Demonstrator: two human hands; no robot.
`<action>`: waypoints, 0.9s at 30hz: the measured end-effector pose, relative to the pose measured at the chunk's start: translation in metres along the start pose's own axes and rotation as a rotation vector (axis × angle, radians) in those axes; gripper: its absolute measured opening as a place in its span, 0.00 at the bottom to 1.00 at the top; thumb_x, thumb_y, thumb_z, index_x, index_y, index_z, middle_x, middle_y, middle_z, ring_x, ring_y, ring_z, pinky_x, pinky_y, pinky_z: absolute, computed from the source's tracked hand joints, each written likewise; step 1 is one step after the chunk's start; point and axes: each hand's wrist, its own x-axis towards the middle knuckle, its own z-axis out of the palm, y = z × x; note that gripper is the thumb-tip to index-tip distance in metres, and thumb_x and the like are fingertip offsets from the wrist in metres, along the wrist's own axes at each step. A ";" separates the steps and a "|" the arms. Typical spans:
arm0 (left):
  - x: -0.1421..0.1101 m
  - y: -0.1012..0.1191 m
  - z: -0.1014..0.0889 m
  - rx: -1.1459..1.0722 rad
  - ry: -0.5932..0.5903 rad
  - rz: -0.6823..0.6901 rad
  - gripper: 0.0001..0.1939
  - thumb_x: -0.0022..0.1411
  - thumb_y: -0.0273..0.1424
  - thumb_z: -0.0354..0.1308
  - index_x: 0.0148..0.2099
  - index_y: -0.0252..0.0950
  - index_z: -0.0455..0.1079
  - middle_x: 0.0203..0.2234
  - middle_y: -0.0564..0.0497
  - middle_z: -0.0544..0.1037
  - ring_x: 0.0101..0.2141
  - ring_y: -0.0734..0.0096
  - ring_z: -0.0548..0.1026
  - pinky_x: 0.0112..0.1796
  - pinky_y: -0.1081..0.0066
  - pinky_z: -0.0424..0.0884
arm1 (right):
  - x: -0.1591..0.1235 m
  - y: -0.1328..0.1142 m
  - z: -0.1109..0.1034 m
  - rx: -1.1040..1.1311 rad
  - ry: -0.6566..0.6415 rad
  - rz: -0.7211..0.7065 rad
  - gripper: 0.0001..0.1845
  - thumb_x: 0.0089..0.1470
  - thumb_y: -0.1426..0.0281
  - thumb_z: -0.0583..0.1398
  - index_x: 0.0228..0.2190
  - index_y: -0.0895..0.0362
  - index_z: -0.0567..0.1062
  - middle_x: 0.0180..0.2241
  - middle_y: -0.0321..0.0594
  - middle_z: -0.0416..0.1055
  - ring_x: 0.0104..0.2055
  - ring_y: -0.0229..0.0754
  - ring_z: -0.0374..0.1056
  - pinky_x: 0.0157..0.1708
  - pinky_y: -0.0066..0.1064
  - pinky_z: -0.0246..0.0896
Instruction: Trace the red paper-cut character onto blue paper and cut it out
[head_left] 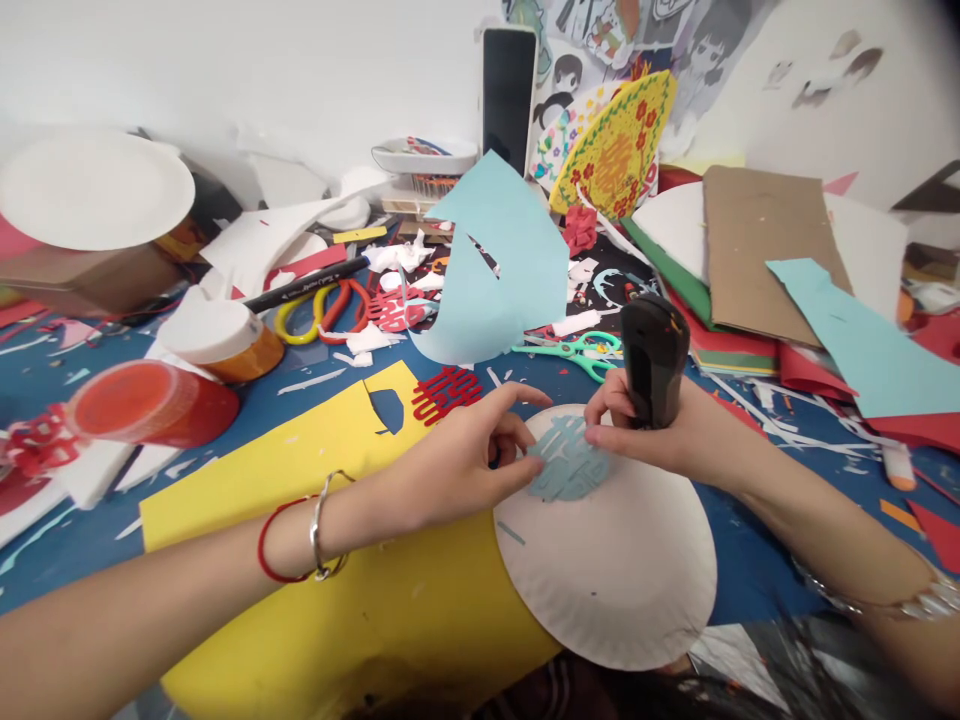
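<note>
Head view, and look at this: the right hand (pixel 675 425) has a firm grip around a black tube (pixel 654 360), while the left hand (pixel 457 470) keeps a narrow grip, fingertips on a pale blue paper cutout (pixel 566 460) lying on an upturned paper plate (pixel 622 590), right over yellow card (pixel 300 590) on the table (pixel 780 570)!

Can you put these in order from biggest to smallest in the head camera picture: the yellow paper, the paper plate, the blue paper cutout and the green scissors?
1. yellow paper
2. paper plate
3. blue paper cutout and green scissors: these two look about the same, so I can't rank them.
</note>
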 end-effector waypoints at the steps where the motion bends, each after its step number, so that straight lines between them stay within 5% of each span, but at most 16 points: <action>1: 0.000 0.000 0.000 0.007 0.008 -0.003 0.19 0.59 0.25 0.52 0.53 0.35 0.56 0.25 0.57 0.70 0.25 0.79 0.67 0.24 0.79 0.61 | 0.000 0.000 -0.001 0.024 -0.018 0.018 0.13 0.45 0.67 0.60 0.19 0.55 0.60 0.25 0.37 0.67 0.29 0.40 0.64 0.27 0.32 0.59; 11: -0.004 0.005 0.001 0.084 -0.009 0.048 0.20 0.61 0.26 0.51 0.55 0.35 0.55 0.28 0.54 0.77 0.27 0.75 0.72 0.27 0.76 0.64 | -0.005 -0.005 -0.006 0.065 -0.152 0.074 0.17 0.43 0.65 0.62 0.20 0.54 0.56 0.25 0.37 0.65 0.35 0.44 0.65 0.28 0.32 0.59; 18: -0.007 -0.005 0.000 0.362 -0.130 0.286 0.31 0.58 0.25 0.56 0.61 0.37 0.49 0.41 0.52 0.77 0.41 0.67 0.68 0.42 0.68 0.64 | -0.001 -0.001 -0.021 0.180 -0.217 0.124 0.19 0.42 0.69 0.62 0.18 0.55 0.53 0.25 0.34 0.64 0.28 0.36 0.60 0.26 0.28 0.58; 27: -0.007 -0.007 0.000 0.595 0.004 0.381 0.16 0.61 0.27 0.52 0.52 0.33 0.62 0.33 0.48 0.70 0.34 0.69 0.66 0.35 0.71 0.64 | 0.000 0.001 -0.010 0.198 -0.272 0.237 0.16 0.44 0.69 0.61 0.20 0.55 0.55 0.20 0.30 0.59 0.18 0.31 0.58 0.17 0.25 0.55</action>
